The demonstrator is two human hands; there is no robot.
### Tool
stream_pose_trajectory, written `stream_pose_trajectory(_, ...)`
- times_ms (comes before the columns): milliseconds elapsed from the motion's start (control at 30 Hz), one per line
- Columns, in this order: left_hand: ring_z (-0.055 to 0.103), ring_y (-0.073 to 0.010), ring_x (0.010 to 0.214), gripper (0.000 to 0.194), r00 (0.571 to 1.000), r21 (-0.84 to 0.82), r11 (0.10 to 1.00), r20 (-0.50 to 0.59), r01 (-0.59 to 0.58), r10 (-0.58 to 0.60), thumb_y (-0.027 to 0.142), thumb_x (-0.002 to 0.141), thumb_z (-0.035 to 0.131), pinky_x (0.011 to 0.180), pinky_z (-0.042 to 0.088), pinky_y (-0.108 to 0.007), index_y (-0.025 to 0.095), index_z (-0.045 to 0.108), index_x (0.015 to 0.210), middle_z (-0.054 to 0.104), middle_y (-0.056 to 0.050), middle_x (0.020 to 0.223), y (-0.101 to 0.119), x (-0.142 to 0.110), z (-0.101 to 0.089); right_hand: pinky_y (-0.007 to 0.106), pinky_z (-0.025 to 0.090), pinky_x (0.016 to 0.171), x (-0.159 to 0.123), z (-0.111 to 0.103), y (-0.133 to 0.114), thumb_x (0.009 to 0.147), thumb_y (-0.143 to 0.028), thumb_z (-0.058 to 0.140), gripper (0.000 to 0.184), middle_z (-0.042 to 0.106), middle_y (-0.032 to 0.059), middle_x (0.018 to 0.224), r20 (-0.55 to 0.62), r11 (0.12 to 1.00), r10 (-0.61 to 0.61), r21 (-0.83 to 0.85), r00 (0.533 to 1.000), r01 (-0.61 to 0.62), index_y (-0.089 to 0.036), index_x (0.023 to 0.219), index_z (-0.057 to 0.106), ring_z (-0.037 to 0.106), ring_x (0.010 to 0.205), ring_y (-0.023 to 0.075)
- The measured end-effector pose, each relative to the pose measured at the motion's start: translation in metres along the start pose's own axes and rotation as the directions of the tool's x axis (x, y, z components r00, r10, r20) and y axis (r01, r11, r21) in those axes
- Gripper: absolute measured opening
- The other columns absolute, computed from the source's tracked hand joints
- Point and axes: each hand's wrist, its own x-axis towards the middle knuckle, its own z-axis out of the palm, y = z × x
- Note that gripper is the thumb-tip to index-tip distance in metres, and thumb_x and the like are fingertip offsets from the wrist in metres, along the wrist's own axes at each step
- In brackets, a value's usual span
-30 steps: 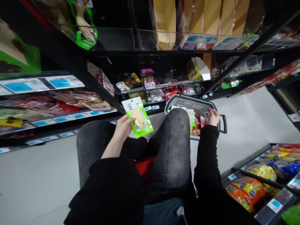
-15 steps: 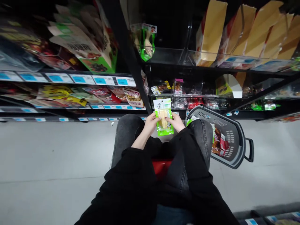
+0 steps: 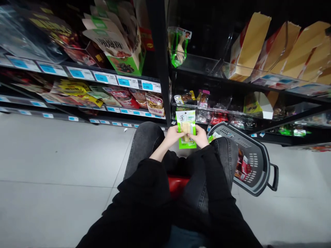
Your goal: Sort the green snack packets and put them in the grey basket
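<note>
Between my knees, a green and white snack packet (image 3: 186,125) with a clear window over pale yellow pieces is held upright, its printed side toward me. My left hand (image 3: 172,136) grips its left edge, thumb across the front. On the opposite edge, my right hand (image 3: 200,137) is closed with its thumb also on the front. The fingers behind the packet are hidden. A grey shopping basket (image 3: 261,162) stands on the floor beside my right knee, with red and brown packets (image 3: 243,167) inside it.
Dark shelves ahead hold open cardboard boxes (image 3: 252,44), a green hanging packet (image 3: 180,48) and small wrapped snacks (image 3: 203,98). At left are a white and green box (image 3: 124,51), bagged snacks (image 3: 155,103) and price labels (image 3: 103,77). A black upright post (image 3: 159,48) divides the shelves.
The view has turned slightly, so the shelves appear shifted to the right. Both hands still hold the packet, and my thumbs now sit a little closer together on its front.
</note>
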Motion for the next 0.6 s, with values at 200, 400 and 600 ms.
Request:
stream_pose_trajectory(200,0.063,-0.02,0.067,0.02,0.999,-0.001,1.0,-0.048,-0.015,0.015,0.016,0.054,0.063,0.063,0.048,-0.029,0.011,0.066,0.074,0.069,-0.005,0.07,-0.006,0.002,0.002,0.031,0.049,0.072,-0.002,0.0,-0.006,0.062,-0.026,0.062,0.028,0.067,0.0025,0.083,-0.021,0.996,-0.009,-0.094,1.0,0.007,-0.018,0.089,0.061,0.06,0.075,0.0184)
stream_pose_trajectory(400,0.063,-0.0203,0.067,0.02,0.999,0.029,1.0,-0.051,-0.008,0.009,0.015,0.054,0.062,0.063,0.048,-0.03,0.011,0.066,0.073,0.069,-0.005,0.07,-0.003,0.001,0.001,0.032,0.049,0.072,-0.003,-0.002,-0.011,0.063,-0.027,0.061,0.027,0.068,0.0027,0.083,-0.024,0.993,-0.017,-0.113,1.0,0.014,-0.019,0.088,0.061,0.061,0.074,0.0192)
stream_pose_trajectory(600,0.063,-0.0198,0.068,0.021,0.996,0.052,0.998,-0.082,-0.04,0.044,0.015,0.053,0.061,0.065,0.048,-0.029,0.012,0.066,0.074,0.069,-0.005,0.072,-0.001,0.001,0.003,0.031,0.048,0.073,-0.003,-0.002,-0.01,0.065,-0.029,0.06,0.029,0.067,0.002,0.085,-0.019,0.989,-0.041,-0.141,0.999,0.038,-0.019,0.092,0.061,0.061,0.077,0.0194)
